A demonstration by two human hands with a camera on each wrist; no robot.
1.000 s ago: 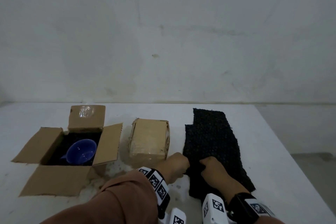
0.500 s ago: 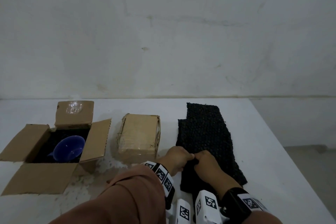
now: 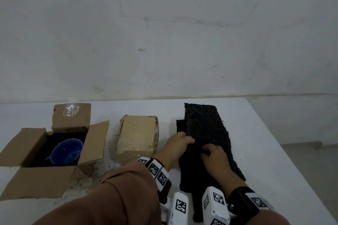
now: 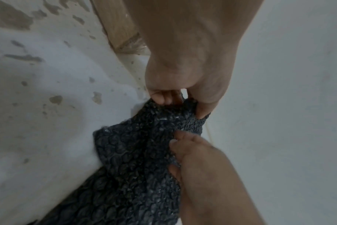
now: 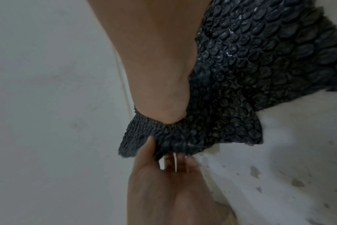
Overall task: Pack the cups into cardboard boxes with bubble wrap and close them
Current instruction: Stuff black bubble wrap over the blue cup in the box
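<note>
Black bubble wrap sheets (image 3: 204,133) lie stacked near the table's (image 3: 274,160) right edge; the left hand (image 3: 178,145) has now pinched up one edge, the right hand (image 3: 215,155) clamped beside it, apparently separating padding for the open cardboard box (image 3: 23,179).

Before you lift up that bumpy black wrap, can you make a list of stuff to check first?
1. Left hand pinches the black bubble wrap edge: ok.
2. Right hand grips the wrap: ok.
3. Only one sheet picked up: cannot tell, layers overlap.
4. Open cardboard box has flaps spread: ok.
5. Blue cup sits inside on dark padding: ok.
6. Closed cardboard box clear of the wrap: ok.
</note>
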